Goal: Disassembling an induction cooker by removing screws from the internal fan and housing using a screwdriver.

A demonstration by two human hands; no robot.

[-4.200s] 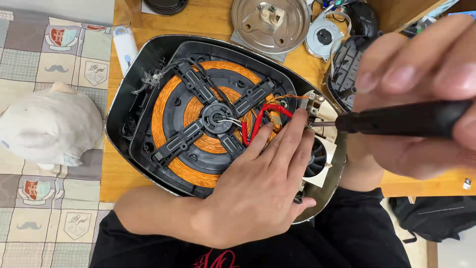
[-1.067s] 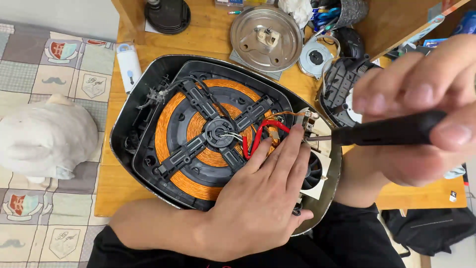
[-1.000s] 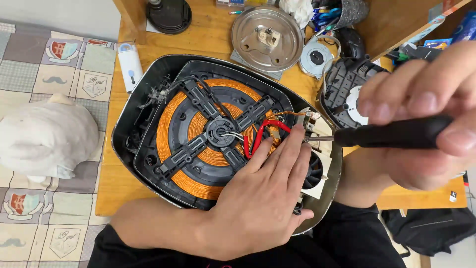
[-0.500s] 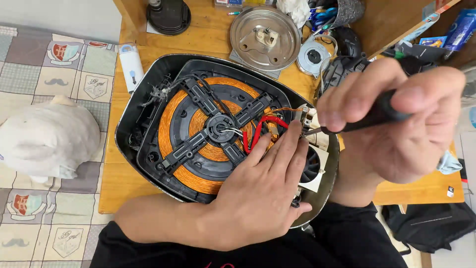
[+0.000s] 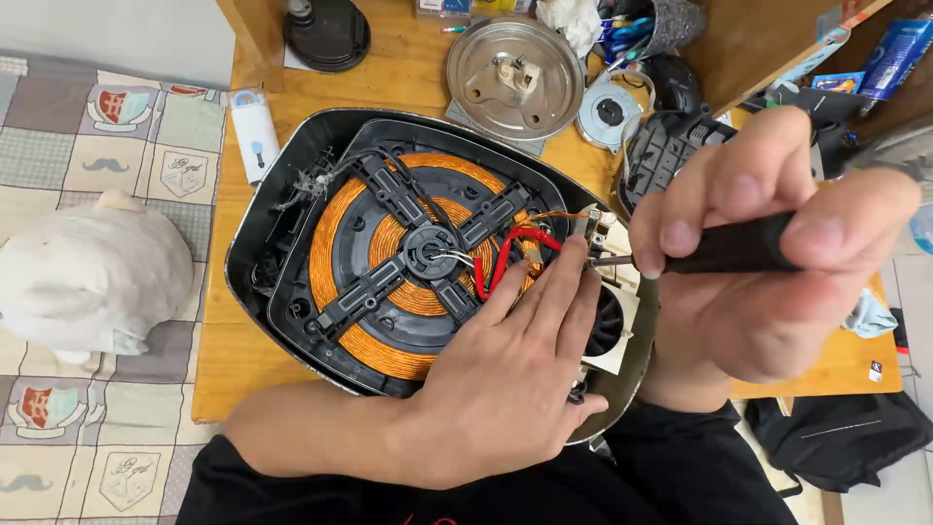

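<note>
So we've got the left hand (image 5: 505, 379) lying flat and spread wide on the near right part of the opened induction cooker (image 5: 292, 224), fingers resting by the red wires (image 5: 505, 258), not holding anything. The cooker sits belly-up across the near half of the wooden worktop (image 5: 408, 78), its base reaching over the near edge toward us. Inside we see the copper coil (image 5: 374, 350) wound in orange rings around a black cross-shaped frame (image 5: 428, 253).

Our right hand (image 5: 768, 253) is closed around a black-handled screwdriver (image 5: 729, 251), held sideways, with the metal tip touching the small circuit board (image 5: 607, 233) at the cooker's right side, just beside the left fingertips.

Farther back, a round metal plate (image 5: 515, 73) lies near the far edge, a white remote-shaped thing (image 5: 255, 131) sits toward the left edge, and a black round part (image 5: 328, 34) is in the far left corner. Off the worktop's left edge, a white plush (image 5: 87, 272) rests on a patchwork blanket (image 5: 126, 146).
</note>
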